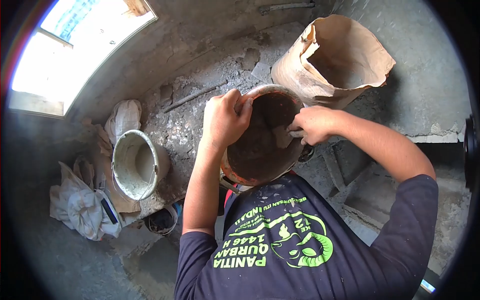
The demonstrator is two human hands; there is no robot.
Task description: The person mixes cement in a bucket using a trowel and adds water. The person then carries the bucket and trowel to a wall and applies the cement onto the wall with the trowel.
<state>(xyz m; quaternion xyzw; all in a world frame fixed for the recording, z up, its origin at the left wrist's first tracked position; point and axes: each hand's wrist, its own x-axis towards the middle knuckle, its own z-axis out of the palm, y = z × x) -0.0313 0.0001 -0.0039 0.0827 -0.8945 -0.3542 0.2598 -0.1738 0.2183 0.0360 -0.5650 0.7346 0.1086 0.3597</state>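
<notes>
My left hand [227,117] is closed on the upper left rim of a worn bucket [260,90], its thumb over the edge. The bucket is tilted against the dark shirt, its dark, dirty inside showing and orange-red marks along its inner edge. Over the right side of the opening, my right hand [312,125] is closed on a flat tool, whose pale blade [281,136] lies against the inside of the bucket. The fingers hide most of the tool's handle.
An open brown paper sack [300,75] stands behind the bucket at the right. To the left are a pale bucket [120,170] with a wire handle, white crumpled sacks [80,210] and a small dark pail [162,220]. A stick [192,97] lies on the rubble-strewn surface.
</notes>
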